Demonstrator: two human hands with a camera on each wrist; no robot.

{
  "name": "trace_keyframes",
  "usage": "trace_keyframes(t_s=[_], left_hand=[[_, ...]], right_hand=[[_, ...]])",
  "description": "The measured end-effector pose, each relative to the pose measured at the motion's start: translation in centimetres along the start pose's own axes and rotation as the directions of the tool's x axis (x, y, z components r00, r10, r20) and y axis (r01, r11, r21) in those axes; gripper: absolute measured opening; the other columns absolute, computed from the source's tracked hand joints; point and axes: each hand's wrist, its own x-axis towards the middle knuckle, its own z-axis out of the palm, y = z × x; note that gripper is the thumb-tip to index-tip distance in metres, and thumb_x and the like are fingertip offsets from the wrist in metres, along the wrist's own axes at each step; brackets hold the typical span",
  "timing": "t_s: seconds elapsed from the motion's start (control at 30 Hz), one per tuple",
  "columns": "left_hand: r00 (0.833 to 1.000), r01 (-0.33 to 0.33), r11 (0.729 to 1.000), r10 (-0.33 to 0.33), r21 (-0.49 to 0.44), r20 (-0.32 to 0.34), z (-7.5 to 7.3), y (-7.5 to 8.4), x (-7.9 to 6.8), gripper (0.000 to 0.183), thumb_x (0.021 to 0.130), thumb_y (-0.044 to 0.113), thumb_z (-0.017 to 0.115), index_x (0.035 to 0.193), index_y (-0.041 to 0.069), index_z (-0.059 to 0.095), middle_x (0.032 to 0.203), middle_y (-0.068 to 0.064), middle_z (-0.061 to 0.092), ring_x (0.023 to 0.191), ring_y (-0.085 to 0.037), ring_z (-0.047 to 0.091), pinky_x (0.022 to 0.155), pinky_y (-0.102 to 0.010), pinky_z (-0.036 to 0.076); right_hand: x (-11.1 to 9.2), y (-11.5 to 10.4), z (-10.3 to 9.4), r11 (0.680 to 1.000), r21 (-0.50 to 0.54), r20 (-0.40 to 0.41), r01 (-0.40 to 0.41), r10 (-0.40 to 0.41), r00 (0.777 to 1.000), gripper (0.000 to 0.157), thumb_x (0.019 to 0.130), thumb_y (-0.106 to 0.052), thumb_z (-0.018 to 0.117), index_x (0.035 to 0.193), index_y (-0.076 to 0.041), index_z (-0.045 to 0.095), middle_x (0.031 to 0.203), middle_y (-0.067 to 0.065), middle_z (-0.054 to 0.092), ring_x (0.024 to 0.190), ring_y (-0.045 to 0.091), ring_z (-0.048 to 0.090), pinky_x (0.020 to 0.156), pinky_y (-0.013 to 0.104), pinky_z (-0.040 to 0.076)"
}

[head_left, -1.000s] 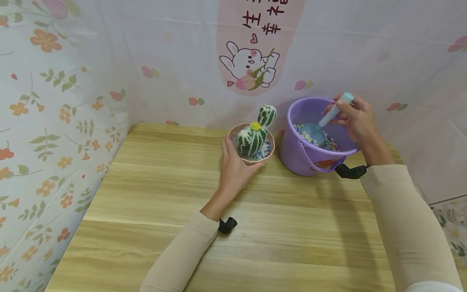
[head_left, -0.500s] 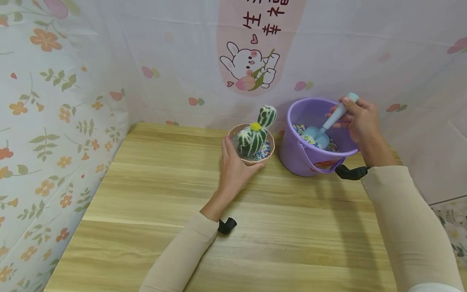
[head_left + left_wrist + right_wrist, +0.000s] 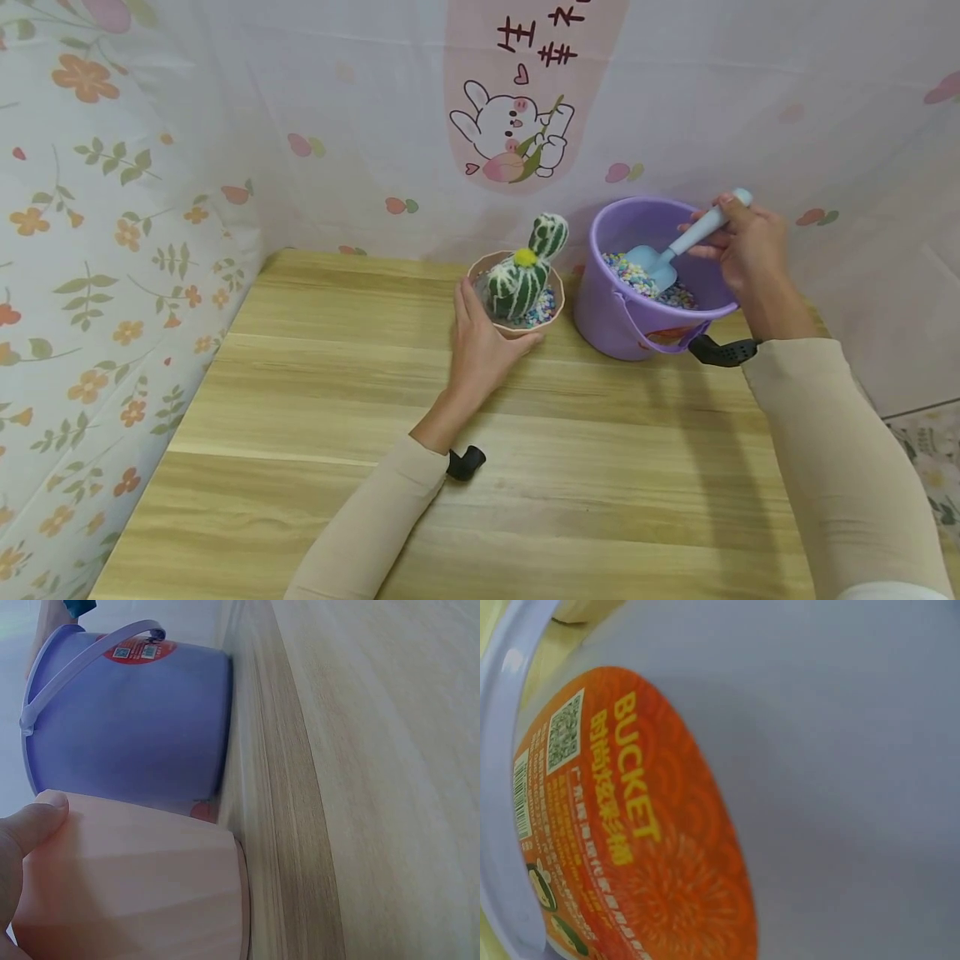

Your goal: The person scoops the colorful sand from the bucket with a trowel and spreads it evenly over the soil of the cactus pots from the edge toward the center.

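Scoop (image 3: pixel 692 237) is in the right hand (image 3: pixel 752 250). It is light blue, and the thumb and fingers are closed around its handle, pinching it near the top. The scoop slants, so its wide end is lower than the hand and to the left of it, down at some little beads (image 3: pixel 630 273). How deep it goes into them is hard to tell.

All around the scoop's wide end is a purple bucket (image 3: pixel 603 321). The right hand is over the right part of it. A purple carrying handle (image 3: pixel 496 750) hangs down on the bucket's near side, below the hand, and close to it is an orange sticker (image 3: pixel 652 840) that says BUCKET.

To the left of the right hand is the left hand (image 3: pixel 480 346). Its thumb and fingers are spread wide around a pale pink pot (image 3: pixel 139 877) and hold it by its sides. The pot stands on a wooden table (image 3: pixel 570 483), just beside the bucket. In the pot, by the left hand's fingers, is a fuzzy green cactus (image 3: pixel 517 290) with white stripes and a yellow flower (image 3: pixel 525 257). Small colored bits (image 3: pixel 542 310) lie in the pot too, to the right of the cactus.

Behind each hand is a tan sleeve (image 3: pixel 840 450). Past the hands hangs a white cloth (image 3: pixel 337 92) with a bunny (image 3: pixel 502 125) on it.
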Motion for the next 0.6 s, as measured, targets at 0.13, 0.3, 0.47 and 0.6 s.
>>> trace_keyframes(t_s=[0.13, 0.3, 0.47, 0.6], left_hand=[[1.0, -0.001, 1.0, 0.001, 0.009, 0.0, 0.08, -0.08, 0.0, 0.133, 0.062, 0.05, 0.089, 0.154, 0.0, 0.008, 0.158, -0.019, 0.016, 0.137, -0.038, 0.036, 0.106, -0.049, 0.039], [1.0, -0.004, 1.0, 0.004, 0.015, -0.004, 0.21, -0.14, 0.03, 0.131, 0.063, 0.047, 0.09, 0.154, -0.001, 0.008, 0.158, -0.02, 0.017, 0.136, -0.039, 0.037, 0.106, -0.049, 0.04], [1.0, -0.002, 1.0, 0.002, 0.009, 0.0, 0.27, -0.23, 0.08, 0.131, 0.063, 0.046, 0.09, 0.154, -0.001, 0.008, 0.158, -0.019, 0.016, 0.137, -0.038, 0.036, 0.107, -0.049, 0.039], [1.0, -0.011, 1.0, 0.011, 0.008, -0.009, 0.26, -0.29, 0.14, 0.131, 0.063, 0.046, 0.09, 0.154, 0.0, 0.008, 0.157, -0.019, 0.017, 0.137, -0.037, 0.035, 0.107, -0.048, 0.038]], right_hand=[[0.13, 0.02, -0.23, 1.0, 0.015, -0.036, -0.01, 0.011, 0.999, 0.018, 0.095, -0.009, 0.061, 0.093, 0.008, 0.057, 0.075, 0.025, 0.07, 0.068, 0.039, 0.071, 0.05, 0.046, 0.054], [0.2, -0.14, -0.45, 0.995, 0.091, -0.077, -0.03, 0.037, 0.996, 0.016, 0.096, -0.01, 0.06, 0.101, 0.004, 0.055, 0.075, 0.026, 0.069, 0.071, 0.042, 0.07, 0.051, 0.05, 0.054], [0.3, -0.4, -0.43, 0.986, 0.161, -0.126, -0.035, 0.055, 0.99, 0.013, 0.096, -0.01, 0.06, 0.104, -0.001, 0.055, 0.075, 0.024, 0.068, 0.073, 0.044, 0.07, 0.052, 0.052, 0.054], [0.47, -0.58, -0.43, 0.976, 0.213, -0.156, -0.036, 0.07, 0.985, 0.011, 0.096, -0.01, 0.06, 0.1, -0.001, 0.055, 0.075, 0.024, 0.067, 0.075, 0.045, 0.069, 0.051, 0.054, 0.053]])
